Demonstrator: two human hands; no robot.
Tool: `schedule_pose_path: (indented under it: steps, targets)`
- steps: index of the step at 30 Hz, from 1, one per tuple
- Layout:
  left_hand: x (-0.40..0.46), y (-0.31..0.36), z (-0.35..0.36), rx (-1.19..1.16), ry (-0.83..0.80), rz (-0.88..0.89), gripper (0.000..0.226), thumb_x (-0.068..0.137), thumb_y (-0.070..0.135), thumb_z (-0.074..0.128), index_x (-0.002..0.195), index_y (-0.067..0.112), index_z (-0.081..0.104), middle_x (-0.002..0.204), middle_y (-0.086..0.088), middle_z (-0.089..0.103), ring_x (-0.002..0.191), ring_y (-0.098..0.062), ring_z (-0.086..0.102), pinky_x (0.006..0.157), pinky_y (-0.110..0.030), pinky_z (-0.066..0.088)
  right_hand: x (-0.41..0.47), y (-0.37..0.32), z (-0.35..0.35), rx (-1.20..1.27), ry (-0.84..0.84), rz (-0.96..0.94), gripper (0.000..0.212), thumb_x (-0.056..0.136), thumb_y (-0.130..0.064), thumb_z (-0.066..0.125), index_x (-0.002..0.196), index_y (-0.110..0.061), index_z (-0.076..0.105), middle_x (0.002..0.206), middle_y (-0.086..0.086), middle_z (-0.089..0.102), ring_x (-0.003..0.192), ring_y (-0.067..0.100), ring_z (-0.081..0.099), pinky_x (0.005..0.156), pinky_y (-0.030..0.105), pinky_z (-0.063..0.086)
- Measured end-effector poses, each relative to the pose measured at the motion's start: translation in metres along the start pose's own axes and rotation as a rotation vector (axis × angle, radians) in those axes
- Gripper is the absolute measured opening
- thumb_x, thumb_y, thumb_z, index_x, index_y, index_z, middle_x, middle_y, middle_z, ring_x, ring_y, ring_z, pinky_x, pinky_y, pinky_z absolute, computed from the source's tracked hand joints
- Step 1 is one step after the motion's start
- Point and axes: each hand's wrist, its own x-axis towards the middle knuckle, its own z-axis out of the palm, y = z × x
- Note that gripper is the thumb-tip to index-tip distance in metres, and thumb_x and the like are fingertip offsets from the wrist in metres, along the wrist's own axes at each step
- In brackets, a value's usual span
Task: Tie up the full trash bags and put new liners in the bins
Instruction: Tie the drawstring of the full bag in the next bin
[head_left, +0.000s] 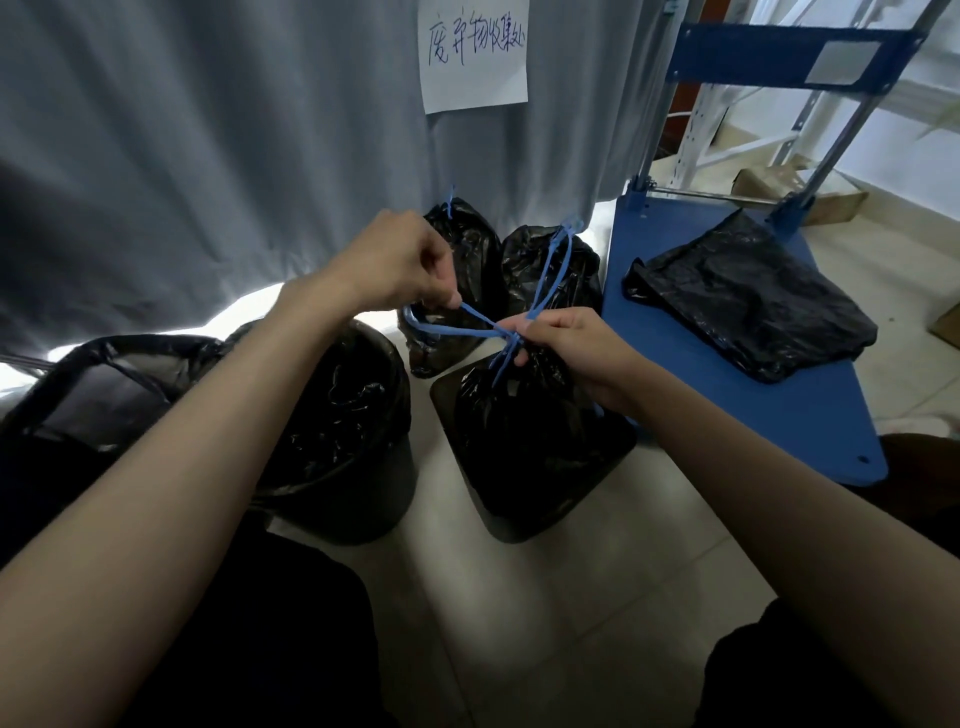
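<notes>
Black trash bag (524, 441), on floor tiles, neck gathered by blue drawstring (470, 328). Left hand (400, 265) pinches one strand; right hand (563, 338) pinches the knot. Beyond: two tied bags (470, 249). Left: lined bin (337, 415). Right: blue cart (743, 405) bearing folded liner (753, 301).

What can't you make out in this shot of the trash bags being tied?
Head view:
- Blue drawstring knot: covered by the right hand.
- Contents of the black plastic trash bag being tied: opaque plastic.
- Round black lined bin: partly behind the left forearm.
- Handwritten white paper sign: top cut off by the frame edge.
</notes>
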Motion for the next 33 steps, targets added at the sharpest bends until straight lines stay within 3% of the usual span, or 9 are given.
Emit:
schedule_pose_path:
  steps: [5, 7, 10, 13, 16, 20, 25, 29, 33]
  targets:
    - [-0.002, -0.013, -0.007, 0.055, -0.091, 0.002, 0.014, 0.068, 0.019, 0.086, 0.066, 0.023, 0.073, 0.051, 0.022, 0.063, 0.051, 0.010, 0.056, 0.050, -0.001, 0.036, 0.003, 0.005, 0.000, 0.068, 0.051, -0.021, 0.025, 0.095, -0.009, 0.059, 0.091, 0.013, 0.070, 0.105, 0.007, 0.074, 0.101, 0.017, 0.068, 0.103, 0.034, 0.046]
    - [-0.001, -0.013, 0.000, 0.060, -0.093, 0.014, 0.015, 0.064, 0.026, 0.088, 0.071, 0.025, 0.074, 0.060, 0.018, 0.067, 0.055, 0.010, 0.056, 0.053, -0.001, 0.036, 0.003, 0.005, 0.000, 0.088, 0.074, -0.021, 0.022, 0.093, -0.007, 0.061, 0.086, 0.013, 0.070, 0.105, 0.009, 0.074, 0.096, 0.021, 0.069, 0.094, 0.030, 0.052]
    - [0.002, -0.003, 0.018, -0.061, -0.142, 0.047, 0.038, 0.061, 0.039, 0.089, 0.094, 0.031, 0.071, 0.077, 0.014, 0.072, 0.061, 0.013, 0.057, 0.056, -0.003, 0.036, 0.001, 0.004, 0.001, 0.112, 0.083, -0.014, 0.016, 0.090, -0.003, 0.063, 0.083, 0.011, 0.069, 0.105, 0.012, 0.073, 0.081, 0.021, 0.071, 0.078, 0.024, 0.055]
    - [0.002, 0.009, 0.043, -0.132, -0.204, 0.040, 0.052, 0.061, 0.040, 0.089, 0.106, 0.031, 0.064, 0.082, 0.016, 0.073, 0.071, 0.012, 0.062, 0.068, -0.012, 0.041, 0.000, 0.002, 0.001, 0.088, 0.109, -0.028, 0.014, 0.088, -0.002, 0.065, 0.086, 0.011, 0.069, 0.106, 0.014, 0.072, 0.077, 0.017, 0.070, 0.077, 0.023, 0.056]
    - [0.002, 0.015, 0.061, -0.199, -0.226, 0.022, 0.041, 0.064, 0.031, 0.089, 0.096, 0.025, 0.065, 0.073, 0.010, 0.073, 0.063, 0.004, 0.065, 0.063, -0.014, 0.042, -0.002, 0.000, 0.002, 0.024, 0.130, -0.050, 0.009, 0.086, -0.004, 0.069, 0.078, 0.002, 0.070, 0.094, 0.007, 0.075, 0.086, 0.009, 0.070, 0.080, 0.016, 0.054]
    - [0.001, 0.019, 0.067, -0.223, -0.168, -0.001, 0.033, 0.062, 0.031, 0.091, 0.083, 0.020, 0.068, 0.062, 0.009, 0.070, 0.051, 0.004, 0.059, 0.051, -0.004, 0.037, -0.004, -0.001, 0.001, 0.012, 0.158, -0.048, 0.012, 0.084, -0.007, 0.072, 0.072, -0.005, 0.068, 0.067, 0.000, 0.071, 0.068, 0.007, 0.066, 0.070, 0.015, 0.052]
    - [-0.002, 0.024, 0.070, -0.196, -0.058, -0.001, 0.033, 0.059, 0.032, 0.091, 0.079, 0.016, 0.070, 0.065, 0.003, 0.070, 0.061, -0.007, 0.065, 0.060, -0.014, 0.048, -0.005, -0.002, 0.002, 0.013, 0.185, -0.023, 0.011, 0.084, -0.010, 0.073, 0.079, -0.002, 0.068, 0.075, 0.014, 0.070, 0.071, 0.018, 0.063, 0.082, 0.032, 0.053]
    - [-0.005, 0.026, 0.071, -0.228, -0.025, -0.025, 0.030, 0.062, 0.021, 0.091, 0.079, 0.009, 0.070, 0.065, -0.001, 0.072, 0.063, -0.013, 0.070, 0.067, -0.024, 0.056, -0.004, -0.002, 0.003, 0.046, 0.193, -0.027, 0.011, 0.084, -0.008, 0.072, 0.081, 0.001, 0.067, 0.073, 0.014, 0.068, 0.068, 0.018, 0.062, 0.075, 0.030, 0.053]
    - [-0.008, 0.029, 0.077, -0.198, 0.082, -0.020, 0.027, 0.064, 0.014, 0.089, 0.077, 0.011, 0.065, 0.063, 0.002, 0.071, 0.063, -0.008, 0.069, 0.075, -0.033, 0.057, -0.002, -0.001, 0.004, 0.078, 0.235, -0.022, 0.020, 0.087, -0.008, 0.069, 0.090, 0.012, 0.066, 0.075, 0.017, 0.067, 0.066, 0.020, 0.061, 0.074, 0.033, 0.053]
